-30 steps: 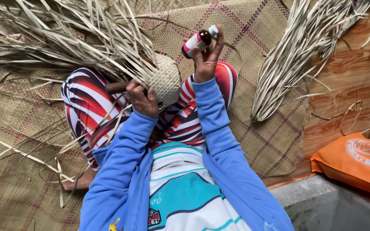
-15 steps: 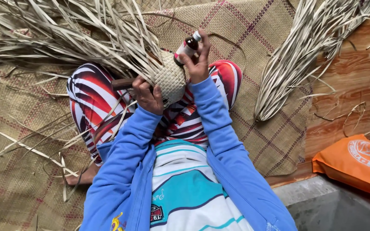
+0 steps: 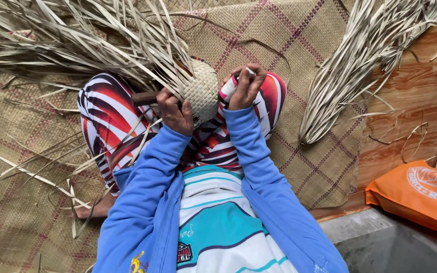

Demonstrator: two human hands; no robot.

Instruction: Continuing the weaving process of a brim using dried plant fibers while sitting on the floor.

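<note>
I sit cross-legged on a woven mat (image 3: 289, 45). My left hand (image 3: 174, 111) grips a half-woven round palm-leaf piece (image 3: 202, 91) resting over my lap, with long loose strips (image 3: 92, 40) fanning out to the upper left. A brown handle-like stick (image 3: 145, 97) pokes out beside that hand. My right hand (image 3: 246, 86) is closed around a small red and white bottle (image 3: 230, 87), held just right of the woven piece, above my right knee.
A bundle of dried palm strips (image 3: 360, 65) lies on the mat to the right, reaching onto the wooden floor (image 3: 421, 101). An orange bag (image 3: 421, 194) lies at the lower right, next to a grey concrete ledge (image 3: 380, 242). Loose strips litter the mat on the left.
My right hand has brought the small bottle down from above the mat to beside the woven piece. The left hand has kept its hold on the weaving.
</note>
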